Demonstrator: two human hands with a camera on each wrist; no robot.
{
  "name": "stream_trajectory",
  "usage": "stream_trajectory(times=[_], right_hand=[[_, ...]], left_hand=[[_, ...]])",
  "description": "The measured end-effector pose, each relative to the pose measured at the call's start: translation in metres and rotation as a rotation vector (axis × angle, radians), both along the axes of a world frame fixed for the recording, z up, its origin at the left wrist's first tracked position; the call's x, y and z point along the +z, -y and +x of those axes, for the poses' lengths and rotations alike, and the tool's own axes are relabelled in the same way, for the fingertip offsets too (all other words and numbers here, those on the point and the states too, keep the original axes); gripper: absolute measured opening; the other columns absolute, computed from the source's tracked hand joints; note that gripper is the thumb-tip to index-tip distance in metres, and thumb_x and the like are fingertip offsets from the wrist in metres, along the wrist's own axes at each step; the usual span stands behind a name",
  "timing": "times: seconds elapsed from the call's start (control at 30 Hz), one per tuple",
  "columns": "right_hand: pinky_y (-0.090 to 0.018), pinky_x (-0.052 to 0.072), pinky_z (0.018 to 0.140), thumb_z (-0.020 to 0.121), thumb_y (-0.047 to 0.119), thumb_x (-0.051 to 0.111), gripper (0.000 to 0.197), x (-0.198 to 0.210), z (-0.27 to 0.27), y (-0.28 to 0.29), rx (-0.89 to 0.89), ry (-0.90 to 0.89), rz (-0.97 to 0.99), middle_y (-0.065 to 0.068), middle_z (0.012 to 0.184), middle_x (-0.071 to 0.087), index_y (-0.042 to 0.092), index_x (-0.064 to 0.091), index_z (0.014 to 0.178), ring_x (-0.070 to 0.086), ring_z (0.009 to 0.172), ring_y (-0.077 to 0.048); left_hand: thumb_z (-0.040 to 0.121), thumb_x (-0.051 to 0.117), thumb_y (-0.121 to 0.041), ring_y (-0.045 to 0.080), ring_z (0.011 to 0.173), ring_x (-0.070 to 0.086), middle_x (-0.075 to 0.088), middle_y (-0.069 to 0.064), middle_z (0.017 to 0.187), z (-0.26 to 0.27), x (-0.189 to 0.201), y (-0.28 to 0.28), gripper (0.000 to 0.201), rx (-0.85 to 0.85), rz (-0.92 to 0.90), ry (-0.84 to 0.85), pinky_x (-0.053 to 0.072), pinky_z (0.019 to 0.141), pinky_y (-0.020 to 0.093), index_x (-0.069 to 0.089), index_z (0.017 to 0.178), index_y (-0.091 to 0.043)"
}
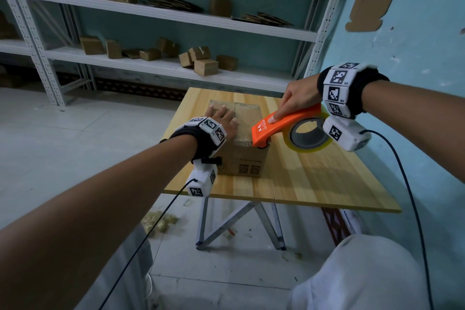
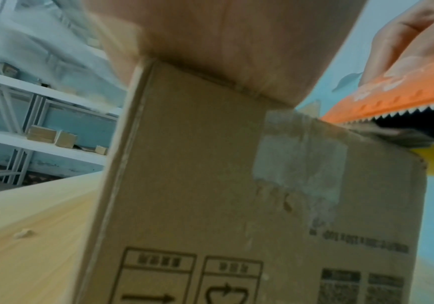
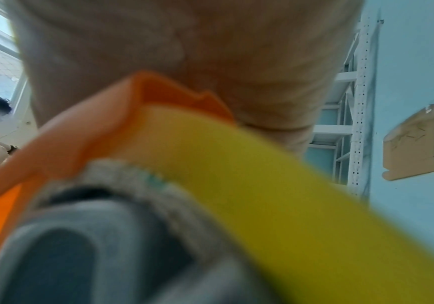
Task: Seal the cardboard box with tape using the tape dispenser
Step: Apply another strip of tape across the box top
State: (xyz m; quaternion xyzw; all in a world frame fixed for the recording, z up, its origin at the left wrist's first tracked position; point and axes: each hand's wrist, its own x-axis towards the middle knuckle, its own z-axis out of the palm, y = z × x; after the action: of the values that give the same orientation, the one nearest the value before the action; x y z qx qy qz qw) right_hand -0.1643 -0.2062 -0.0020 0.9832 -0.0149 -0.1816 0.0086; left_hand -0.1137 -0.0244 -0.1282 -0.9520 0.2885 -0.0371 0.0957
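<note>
A small brown cardboard box [image 1: 242,148] with printed handling symbols on its near side stands on a light wooden folding table [image 1: 297,178], toward the table's left half. The left hand [image 1: 221,121] lies flat on the box's top with fingers straight and spread, pressing the flaps down and gripping nothing. The right hand [image 1: 297,98] grasps an orange plastic tape dispenser [image 1: 284,124] from above, its index finger stretched along the dispenser's upper face. The dispenser carries a roll of yellowish clear tape [image 1: 308,137] on a grey core, hanging beside the box's right edge. The dispenser's front end rests on the near right part of the box's top; in the left wrist view its serrated metal blade [image 2: 403,115] sits just at the top edge. A patch of old clear tape [image 2: 301,158] clings to the box's near side below that edge. Behind the table stands white metal shelving [image 1: 163,15] holding further small cardboard boxes [image 1: 205,60].
</note>
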Motion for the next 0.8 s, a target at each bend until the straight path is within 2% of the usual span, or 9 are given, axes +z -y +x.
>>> stream_trajectory(times=[0.1,0.2,0.33,0.4,0.53,0.63,0.73,0.8], right_hand=[[-0.033,0.056,0.081,0.068,0.075,0.066,0.058,0.001,0.001,-0.001,0.006,-0.004,-0.013,0.004,0.077,0.075,0.023,0.078,0.089,0.069,0.073,-0.015],[-0.033,0.056,0.081,0.07,0.074,0.066,0.055,0.002,0.002,-0.004,0.017,-0.012,-0.021,0.005,0.073,0.074,0.023,0.079,0.086,0.068,0.069,-0.014],[-0.034,0.057,0.082,0.071,0.073,0.066,0.055,0.003,0.003,-0.005,0.01,-0.021,-0.03,0.004,0.074,0.075,0.022,0.078,0.088,0.069,0.069,-0.014],[-0.035,0.058,0.084,0.071,0.072,0.066,0.054,0.003,0.004,-0.005,0.004,-0.018,-0.026,0.004,0.075,0.075,0.022,0.078,0.089,0.069,0.07,-0.015],[-0.035,0.057,0.085,0.073,0.073,0.064,0.057,0.002,0.002,-0.008,0.013,-0.008,-0.047,0.001,0.082,0.076,0.022,0.077,0.094,0.069,0.073,-0.016],[-0.034,0.057,0.083,0.071,0.075,0.064,0.059,0.0,-0.003,-0.008,0.006,-0.001,-0.033,0.0,0.086,0.076,0.022,0.077,0.093,0.07,0.075,-0.016],[-0.034,0.056,0.083,0.072,0.074,0.063,0.059,-0.001,-0.008,-0.009,0.006,0.015,-0.021,-0.001,0.089,0.076,0.021,0.077,0.095,0.069,0.078,-0.017],[-0.035,0.057,0.085,0.073,0.073,0.063,0.06,-0.001,-0.011,-0.013,-0.002,0.01,-0.011,-0.001,0.09,0.076,0.021,0.077,0.098,0.07,0.081,-0.018]], left_hand=[[0.103,0.018,-0.023,0.025,0.147,0.006,0.015,0.008,0.158,0.008,0.005,0.004,0.047,0.034,-0.052,-0.084,0.007,0.118,0.045,0.021,0.148,-0.008],[0.101,0.026,-0.034,0.03,0.145,0.011,0.017,0.013,0.157,0.006,0.01,0.009,0.053,0.125,-0.199,-0.176,0.007,0.118,0.048,0.026,0.148,-0.01],[0.102,0.02,-0.033,0.031,0.146,0.005,0.011,0.009,0.159,-0.017,0.002,0.029,0.048,0.12,-0.316,-0.131,0.004,0.118,0.047,0.026,0.147,-0.018],[0.102,0.021,-0.033,0.033,0.146,0.005,0.012,0.008,0.158,-0.013,-0.005,0.031,0.046,0.102,-0.353,-0.107,0.005,0.118,0.047,0.028,0.145,-0.019],[0.1,0.02,-0.036,0.035,0.146,0.004,0.014,0.009,0.157,0.002,-0.018,0.023,0.049,0.004,-0.249,-0.08,0.008,0.117,0.051,0.026,0.146,-0.018],[0.099,0.017,-0.035,0.035,0.146,0.003,0.011,0.009,0.158,0.004,-0.021,0.021,0.051,-0.01,-0.208,-0.064,0.01,0.117,0.052,0.023,0.147,-0.016],[0.1,0.025,-0.029,0.038,0.146,0.003,0.011,0.012,0.157,0.003,-0.02,0.018,0.051,-0.088,-0.111,-0.005,0.013,0.116,0.054,0.021,0.148,-0.011],[0.101,0.026,-0.026,0.035,0.146,0.003,0.012,0.011,0.157,0.0,-0.017,0.015,0.049,-0.117,-0.074,0.018,0.013,0.116,0.053,0.022,0.147,-0.011]])
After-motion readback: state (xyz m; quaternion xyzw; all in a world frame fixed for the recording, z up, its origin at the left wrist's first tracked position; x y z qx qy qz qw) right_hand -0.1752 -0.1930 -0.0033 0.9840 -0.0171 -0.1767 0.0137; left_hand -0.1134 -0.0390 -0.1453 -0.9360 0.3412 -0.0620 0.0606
